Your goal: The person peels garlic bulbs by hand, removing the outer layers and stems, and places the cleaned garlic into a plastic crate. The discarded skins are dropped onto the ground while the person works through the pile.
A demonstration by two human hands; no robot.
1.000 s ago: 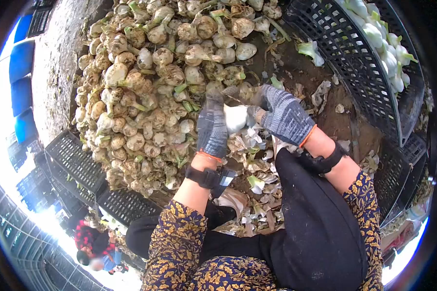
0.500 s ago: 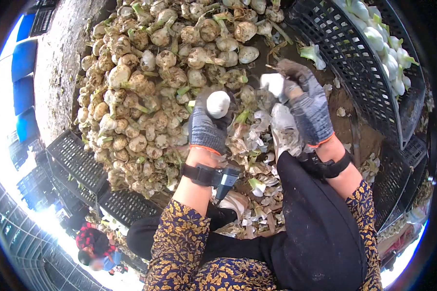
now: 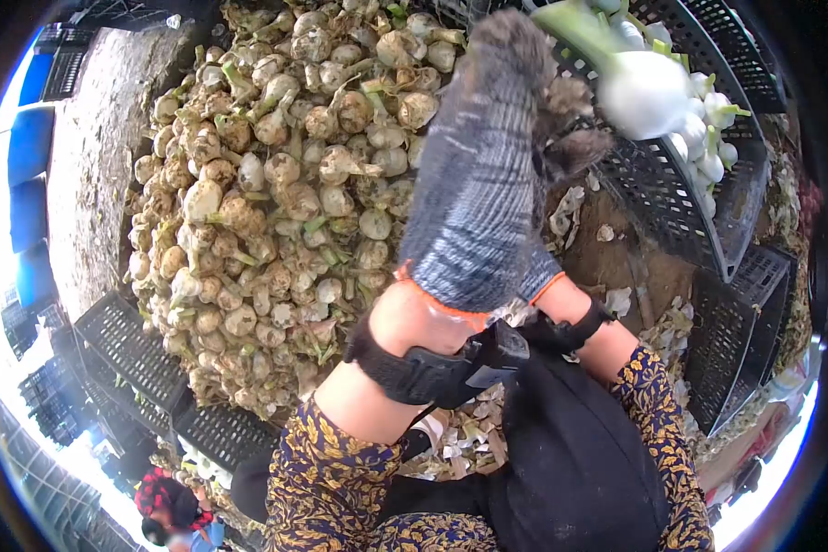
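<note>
My left hand (image 3: 492, 156), in a grey knit glove with dirty fingertips, reaches out toward the black crate (image 3: 653, 189) at upper right. Its fingers are apart. Just beyond them a clean white garlic bulb (image 3: 644, 95) with a green stem is blurred in the air, apart from the fingers as far as I can see. Below it, my right hand (image 3: 540, 273) is mostly covered by the left one; only the glove's cuff end shows, so its fingers and anything in them are hidden. White garlic bulbs (image 3: 704, 138) lie in the crate.
A large heap of unpeeled, soil-stained garlic (image 3: 267, 202) spreads across the left and middle. Torn skins (image 3: 474, 432) litter the ground by my legs. More black crates (image 3: 138, 350) stand at lower left and right. Another person (image 3: 170, 506) sits at lower left.
My left hand has swung from beside the heap up and right to the crate, and the white bulb has left its fingers. My right hand has dropped lower, behind the left.
</note>
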